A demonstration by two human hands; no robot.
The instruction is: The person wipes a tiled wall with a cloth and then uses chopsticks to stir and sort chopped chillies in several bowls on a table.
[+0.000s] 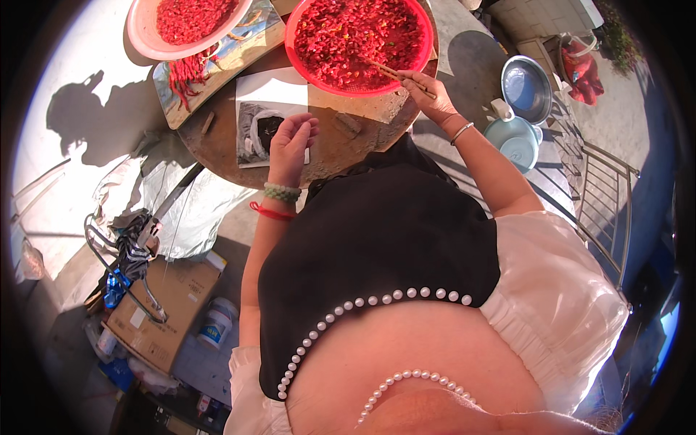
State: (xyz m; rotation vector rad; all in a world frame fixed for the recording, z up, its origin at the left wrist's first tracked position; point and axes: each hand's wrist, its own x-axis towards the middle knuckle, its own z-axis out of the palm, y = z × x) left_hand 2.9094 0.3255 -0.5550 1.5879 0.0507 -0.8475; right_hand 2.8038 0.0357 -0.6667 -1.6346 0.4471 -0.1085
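While right hand point(433, 100) clamps chopsticks point(391, 73) over chopped chilies point(335, 40) | left hand point(291, 145) apart, loosely half-curled beside plastic bag point(254, 138)

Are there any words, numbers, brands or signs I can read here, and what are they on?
None is clear enough to quote.
Cardboard box: dark printing, too small and blurred to read.
White bucket: blue label with marks, too small to read.
Red bowl: no writing that I can make out.
Chopsticks in the right hand: no writing that I can make out.
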